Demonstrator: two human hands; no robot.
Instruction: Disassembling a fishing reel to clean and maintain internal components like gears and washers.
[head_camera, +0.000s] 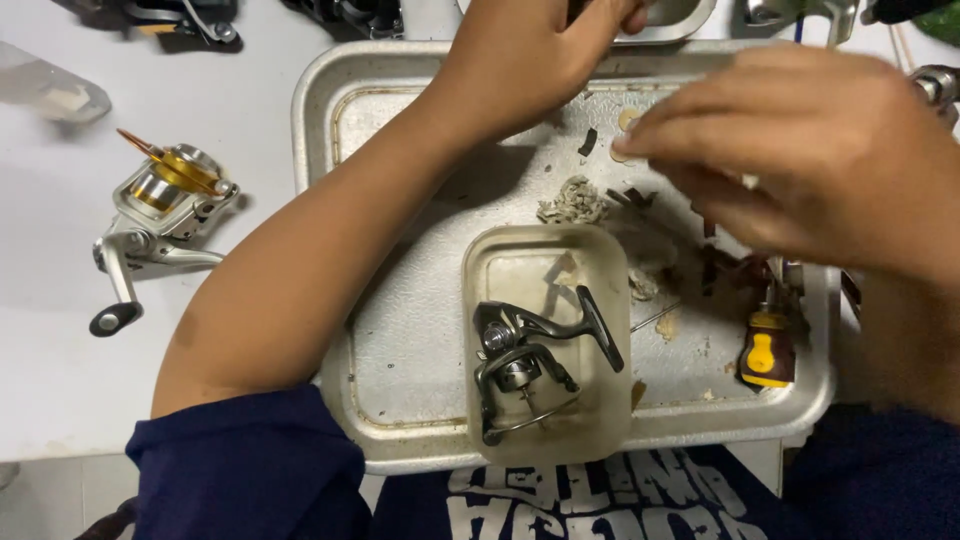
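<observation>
No pkgs, labels, signs or screens in view; only white block print on navy shirt (560, 505), bottom edge.

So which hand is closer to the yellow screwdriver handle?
The right hand. It hovers just above the yellow screwdriver handle, over the tray's right side. The left hand is farther off, up at the metal tray's top edge.

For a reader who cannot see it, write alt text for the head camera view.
Two bare hands work over a metal tray: the left hand at its far edge, the right hand above small loose parts. A dark fishing reel lies in a clear tub; a silver and gold reel lies on the white table.
</observation>
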